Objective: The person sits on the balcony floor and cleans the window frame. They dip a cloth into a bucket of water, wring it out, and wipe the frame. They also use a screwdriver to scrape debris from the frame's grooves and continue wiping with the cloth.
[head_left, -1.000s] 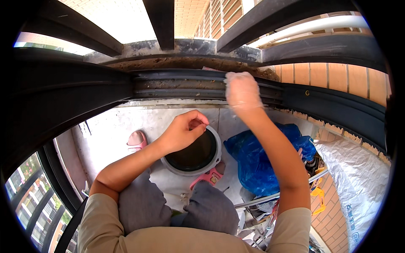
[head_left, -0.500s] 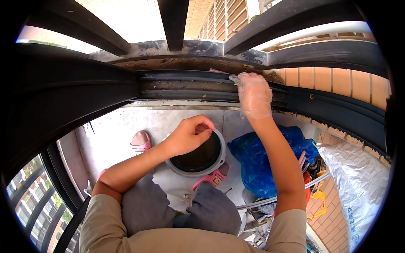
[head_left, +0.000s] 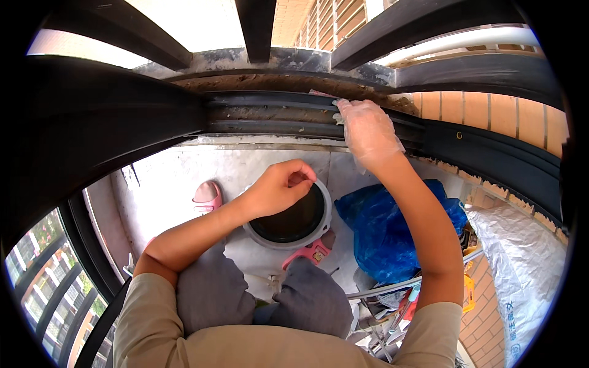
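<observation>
My right hand (head_left: 370, 134), in a thin clear plastic glove, is closed on a small crumpled greyish rag (head_left: 338, 112) at the dark sliding-window track (head_left: 270, 113). Most of the rag is hidden under the fingers. Dirt shows in the track's grooves to the left of that hand. Bare and loosely curled, my left hand (head_left: 279, 189) hovers over a round pale bucket (head_left: 327, 211) of dark water, with nothing visible in its fingers.
Black railing bars (head_left: 253, 30) rise beyond the track. A blue plastic bag (head_left: 386, 236) lies on the floor right of the bucket, beside a white woven sack (head_left: 521, 264). My feet wear pink slippers (head_left: 210, 199). A dark window frame (head_left: 110, 116) stands at left.
My right hand has tilted and shifted slightly left along the track with the rag. The left hand stays curled over the bucket. The whole view has moved a little.
</observation>
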The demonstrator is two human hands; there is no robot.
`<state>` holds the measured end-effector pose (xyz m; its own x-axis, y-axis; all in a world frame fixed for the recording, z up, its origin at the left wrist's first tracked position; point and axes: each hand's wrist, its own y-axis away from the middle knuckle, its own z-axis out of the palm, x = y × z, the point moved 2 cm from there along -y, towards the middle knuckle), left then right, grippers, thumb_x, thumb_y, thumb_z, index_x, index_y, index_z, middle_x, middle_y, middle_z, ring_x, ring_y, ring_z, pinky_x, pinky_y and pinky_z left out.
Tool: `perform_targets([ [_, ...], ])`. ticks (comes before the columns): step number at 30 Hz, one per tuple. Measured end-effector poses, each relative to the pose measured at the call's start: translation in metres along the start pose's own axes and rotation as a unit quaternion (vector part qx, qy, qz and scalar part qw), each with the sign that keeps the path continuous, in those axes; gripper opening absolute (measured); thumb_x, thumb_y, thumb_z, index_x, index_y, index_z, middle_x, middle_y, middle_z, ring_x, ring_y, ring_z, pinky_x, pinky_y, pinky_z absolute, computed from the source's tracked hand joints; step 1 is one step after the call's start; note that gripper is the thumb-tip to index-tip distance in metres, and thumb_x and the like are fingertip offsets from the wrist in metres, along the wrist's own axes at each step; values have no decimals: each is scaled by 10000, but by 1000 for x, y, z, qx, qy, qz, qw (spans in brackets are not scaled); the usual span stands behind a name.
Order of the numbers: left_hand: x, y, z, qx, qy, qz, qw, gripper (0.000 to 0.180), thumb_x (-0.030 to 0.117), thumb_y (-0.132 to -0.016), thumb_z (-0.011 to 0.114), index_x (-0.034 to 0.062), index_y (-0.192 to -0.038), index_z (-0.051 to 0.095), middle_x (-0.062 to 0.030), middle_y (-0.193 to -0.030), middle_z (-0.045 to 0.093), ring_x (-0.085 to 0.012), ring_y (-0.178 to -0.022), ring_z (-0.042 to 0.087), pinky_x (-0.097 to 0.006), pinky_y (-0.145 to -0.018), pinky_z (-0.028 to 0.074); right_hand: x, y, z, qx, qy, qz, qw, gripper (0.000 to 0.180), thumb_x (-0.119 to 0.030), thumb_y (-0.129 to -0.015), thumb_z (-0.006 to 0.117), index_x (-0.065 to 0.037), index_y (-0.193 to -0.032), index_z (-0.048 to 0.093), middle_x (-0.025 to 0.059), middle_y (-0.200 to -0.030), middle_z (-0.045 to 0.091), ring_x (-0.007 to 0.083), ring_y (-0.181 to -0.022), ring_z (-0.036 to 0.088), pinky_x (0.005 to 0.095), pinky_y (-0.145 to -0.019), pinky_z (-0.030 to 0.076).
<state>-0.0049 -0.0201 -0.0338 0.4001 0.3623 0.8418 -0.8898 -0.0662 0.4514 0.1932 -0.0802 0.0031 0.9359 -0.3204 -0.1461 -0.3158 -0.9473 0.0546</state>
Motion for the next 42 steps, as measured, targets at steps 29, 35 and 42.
perform_targets([
  [29, 3, 76, -53, 25, -111, -62, 992, 204, 60, -869, 587, -14, -1059, 582, -64, -904, 643, -97, -878, 610, -249, -765, 479, -151, -81, 28, -117, -32, 79, 990, 80, -121, -720, 608, -119, -724, 688, 62, -730, 663, 236, -733, 673, 347, -578, 517],
  [35, -12, 79, -45, 14, -28, -76, 997, 182, 50, -890, 563, -7, -1063, 570, -47, -894, 628, -103, -877, 604, -238, -773, 473, -159, -86, 33, -123, -33, 111, 986, 95, -117, -720, 619, -104, -775, 695, 82, -761, 671, 244, -771, 671, 349, -577, 519],
  [42, -21, 76, -38, -9, 5, -70, 998, 179, 52, -915, 554, -13, -1082, 557, -49, -973, 605, -119, -908, 597, -253, -811, 475, -137, -70, 45, 45, -231, 196, 952, 244, -113, -738, 607, -115, -960, 708, 123, -929, 683, 319, -856, 649, 410, -761, 519],
])
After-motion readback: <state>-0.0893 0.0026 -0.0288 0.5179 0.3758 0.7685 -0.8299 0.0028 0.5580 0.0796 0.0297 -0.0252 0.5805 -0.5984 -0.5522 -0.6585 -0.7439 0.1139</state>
